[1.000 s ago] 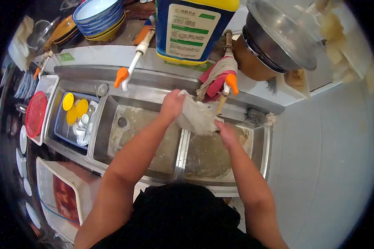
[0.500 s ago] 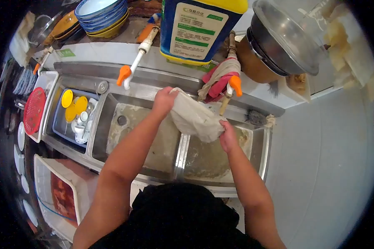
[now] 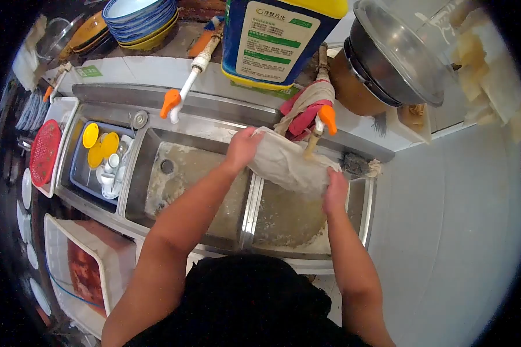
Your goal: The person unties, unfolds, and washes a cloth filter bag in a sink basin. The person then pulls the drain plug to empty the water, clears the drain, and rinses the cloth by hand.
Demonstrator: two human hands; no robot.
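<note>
A wet off-white cloth [image 3: 289, 165] stretches between my two hands above the right sink basin [image 3: 283, 222]. My left hand [image 3: 243, 149] is closed on its upper left corner. At the cloth's right end, my right hand [image 3: 336, 191] grips the edge. Close above the cloth is the tap with an orange handle [image 3: 327, 118], its spout reaching down to the fabric. Murky water lies in the right basin. I cannot tell whether water is running from the spout.
Left of the basins, a blue-grey tub [image 3: 81, 173] holds cups and yellow lids. A second orange-handled tap [image 3: 171, 104] overhangs the left basin [image 3: 139, 196]. Behind stand a blue jug [image 3: 275, 43], stacked bowls [image 3: 142, 23] and metal basins [image 3: 393, 52]. A scouring pad [image 3: 356, 163] sits at the right corner.
Both hands have moved to the right with the cloth, bringing it under the right tap's spout. The cloth is spread a little wider.
</note>
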